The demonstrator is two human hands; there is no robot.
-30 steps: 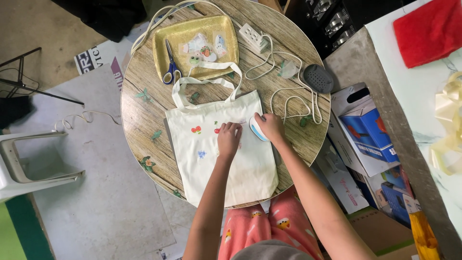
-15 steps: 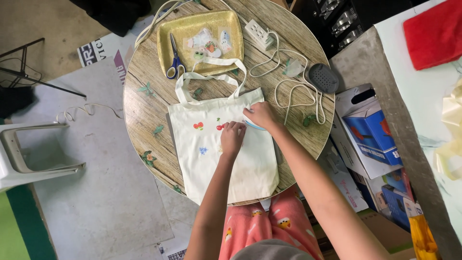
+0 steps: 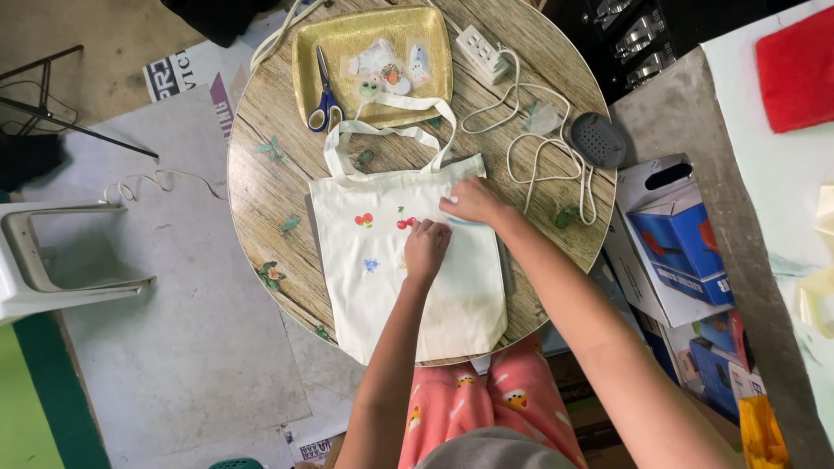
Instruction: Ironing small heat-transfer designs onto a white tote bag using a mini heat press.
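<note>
Your tote bag (image 3: 408,287) lies flat on the round table (image 3: 261,191), its bottom hanging just over the near edge above your lap and its handles (image 3: 387,139) pointing to the far edge. Your left hand (image 3: 426,248) rests on the middle of the bag, fingers curled under and pressing the cloth, just right of the small cherry patch (image 3: 405,222); it holds nothing you can see. A red patch (image 3: 363,221) and a blue one (image 3: 371,265) sit on the cloth to the left of that hand. Your right hand (image 3: 469,200) lies on the bag's upper right part, near its top hem, fingers narrow and bent down on something pale; what it is cannot be told. The two hands are close, the right one a little farther out.

Past the bag, the handles reach the gold tray (image 3: 304,52) at the far edge, which carries scissors (image 3: 325,91) and some small patches (image 3: 387,69). To the far right a white power strip (image 3: 480,50) trails its cord (image 3: 543,174) in loops beside your right hand, and a dark oval (image 3: 597,140) sits at the right edge
</note>
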